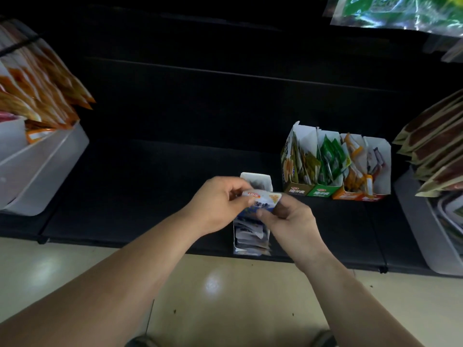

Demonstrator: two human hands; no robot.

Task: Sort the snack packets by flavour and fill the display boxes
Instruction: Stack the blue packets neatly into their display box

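A narrow white display box (258, 180) stands on the black shelf (150, 196), filled with several blue-and-white snack packets (250, 236). Just above it, my left hand (220, 204) and my right hand (290, 216) both pinch a small stack of blue-and-white packets (263, 200). To the right stands a row of several joined display boxes (335, 194) with olive, green, orange and red fronts, each holding packets of a matching colour.
A white bin (45, 166) with orange packets sits at the left. Another white bin (421, 221) with brown-and-cream packets is at the right. Green bags (390, 11) hang at the top right. Pale tiled floor (225, 296) lies below the shelf edge.
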